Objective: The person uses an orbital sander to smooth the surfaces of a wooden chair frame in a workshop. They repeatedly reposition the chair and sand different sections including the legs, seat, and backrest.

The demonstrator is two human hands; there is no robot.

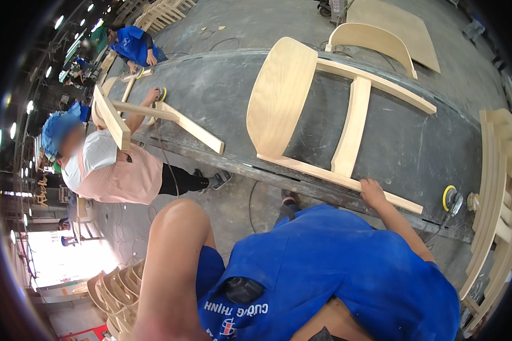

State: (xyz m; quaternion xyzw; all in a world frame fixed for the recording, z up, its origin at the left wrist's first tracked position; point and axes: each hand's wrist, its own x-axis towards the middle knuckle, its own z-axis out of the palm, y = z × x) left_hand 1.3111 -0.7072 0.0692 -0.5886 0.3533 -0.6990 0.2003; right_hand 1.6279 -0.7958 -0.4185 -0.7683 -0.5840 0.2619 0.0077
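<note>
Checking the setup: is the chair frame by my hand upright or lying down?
Lying down: the chair frame rests on the workbench, backrest panel leftward.

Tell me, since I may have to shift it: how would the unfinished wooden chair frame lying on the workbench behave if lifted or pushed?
The chair frame is probably stiff: solid pale wood rails joined to a curved back. It looks light for its size, being open, with no seat. Lying on its side on the workbench, it would likely slide rather than roll. The right hand rests on a leg.
</note>
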